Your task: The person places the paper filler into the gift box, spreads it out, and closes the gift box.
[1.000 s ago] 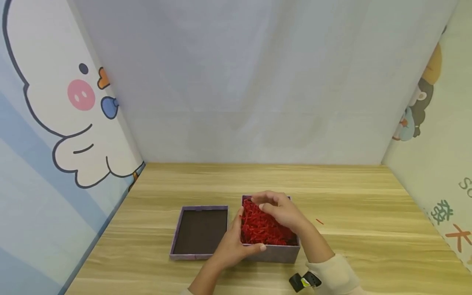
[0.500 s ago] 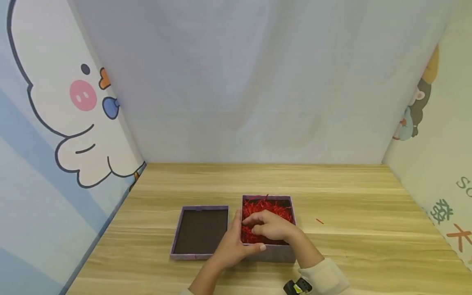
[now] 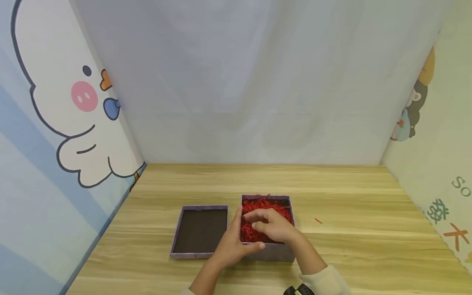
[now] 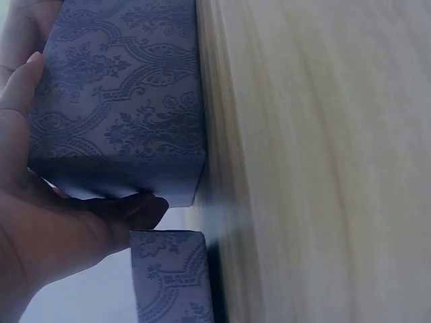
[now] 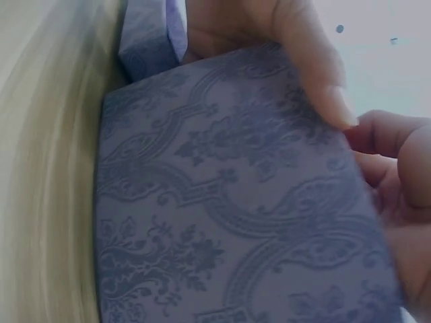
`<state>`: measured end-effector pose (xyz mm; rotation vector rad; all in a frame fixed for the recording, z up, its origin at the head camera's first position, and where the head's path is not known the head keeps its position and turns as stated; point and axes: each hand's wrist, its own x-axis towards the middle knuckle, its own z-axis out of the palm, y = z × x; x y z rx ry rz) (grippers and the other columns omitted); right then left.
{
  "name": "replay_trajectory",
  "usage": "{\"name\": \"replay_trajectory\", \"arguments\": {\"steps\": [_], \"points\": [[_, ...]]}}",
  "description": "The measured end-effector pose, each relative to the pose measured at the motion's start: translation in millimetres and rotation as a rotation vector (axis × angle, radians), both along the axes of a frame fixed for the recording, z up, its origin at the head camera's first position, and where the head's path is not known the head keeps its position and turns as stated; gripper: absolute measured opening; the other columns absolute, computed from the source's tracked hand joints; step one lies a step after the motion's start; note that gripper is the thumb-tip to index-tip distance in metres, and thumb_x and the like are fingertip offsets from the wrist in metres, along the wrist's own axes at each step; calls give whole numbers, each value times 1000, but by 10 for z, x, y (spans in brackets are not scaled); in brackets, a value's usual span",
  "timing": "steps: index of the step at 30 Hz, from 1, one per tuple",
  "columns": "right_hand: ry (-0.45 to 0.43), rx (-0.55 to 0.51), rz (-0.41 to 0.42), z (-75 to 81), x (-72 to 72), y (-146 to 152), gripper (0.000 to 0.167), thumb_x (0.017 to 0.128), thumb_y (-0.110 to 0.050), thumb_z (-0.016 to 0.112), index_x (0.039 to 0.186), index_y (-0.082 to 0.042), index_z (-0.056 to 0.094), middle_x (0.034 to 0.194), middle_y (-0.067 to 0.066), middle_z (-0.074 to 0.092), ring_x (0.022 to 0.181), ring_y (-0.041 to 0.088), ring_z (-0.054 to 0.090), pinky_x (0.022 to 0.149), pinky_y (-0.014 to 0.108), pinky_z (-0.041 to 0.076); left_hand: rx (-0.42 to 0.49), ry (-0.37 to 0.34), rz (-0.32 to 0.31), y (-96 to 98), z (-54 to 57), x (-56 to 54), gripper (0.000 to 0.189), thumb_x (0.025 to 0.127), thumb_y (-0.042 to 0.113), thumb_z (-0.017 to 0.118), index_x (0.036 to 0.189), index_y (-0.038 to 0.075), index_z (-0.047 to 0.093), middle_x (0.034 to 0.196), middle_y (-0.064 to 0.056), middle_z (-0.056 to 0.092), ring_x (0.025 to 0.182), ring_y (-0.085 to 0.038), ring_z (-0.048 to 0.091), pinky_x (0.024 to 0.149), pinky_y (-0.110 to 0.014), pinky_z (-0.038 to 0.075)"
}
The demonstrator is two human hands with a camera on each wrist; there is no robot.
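Observation:
A purple patterned gift box stands on the table, filled with red shredded paper. My left hand grips its near left corner, the thumb along the front wall and the fingers against the left side. In the left wrist view, the fingers lie under the box's side edge. My right hand is inside the box opening, fingers bent down into the shredded paper near the left wall. Its fingertips are partly hidden, so I cannot tell whether they pinch any strands. The box wall hides most of that hand in the right wrist view.
The box's shallow lid, dark inside with a purple rim, lies upturned just left of the box. One loose red paper strand lies on the wooden table to the right. A pale curtain hangs behind the table.
My right hand has moved from the box's far part toward its near left and down into the shredded paper, shifting little in the last half second. My left hand has kept its grip.

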<state>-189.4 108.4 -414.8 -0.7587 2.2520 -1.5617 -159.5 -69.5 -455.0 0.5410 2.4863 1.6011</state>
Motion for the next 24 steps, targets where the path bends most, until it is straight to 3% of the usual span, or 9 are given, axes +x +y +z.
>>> {"name": "replay_trajectory", "arguments": {"steps": [4,11,17,20,24], "points": [[51,-59,-85,60,87,58,31,93,-8,53,122,4,57,120,18,58,111,31,54,90,40,44,-32,57,28,-37,36,50,110,74,42,78,150,8,6,150,-18,18,131,-41,24,97,-61,28],[117,-118,-242,46,343,99,29,94,-7,53,121,4,57,117,19,59,103,32,57,79,28,50,-49,43,80,-180,51,277,101,77,44,74,149,10,13,147,-23,22,128,-47,25,91,-67,29],[259,-277,-439,23,558,-21,23,91,-1,56,113,0,62,109,13,64,99,29,59,77,28,50,-32,84,202,-337,90,389,94,76,44,75,147,10,24,142,-22,33,123,-46,35,89,-62,36],[261,-350,-432,3,680,-116,25,90,4,56,115,2,60,109,14,63,98,30,59,79,29,50,-18,89,278,-466,111,442,90,76,40,76,145,10,29,141,-21,35,122,-45,37,91,-60,36],[158,-389,-341,-44,793,-303,32,91,1,56,124,1,54,118,13,59,107,30,55,87,31,46,-3,38,370,-661,102,502,88,75,42,77,145,13,31,143,-18,33,126,-44,33,94,-60,33]]}}
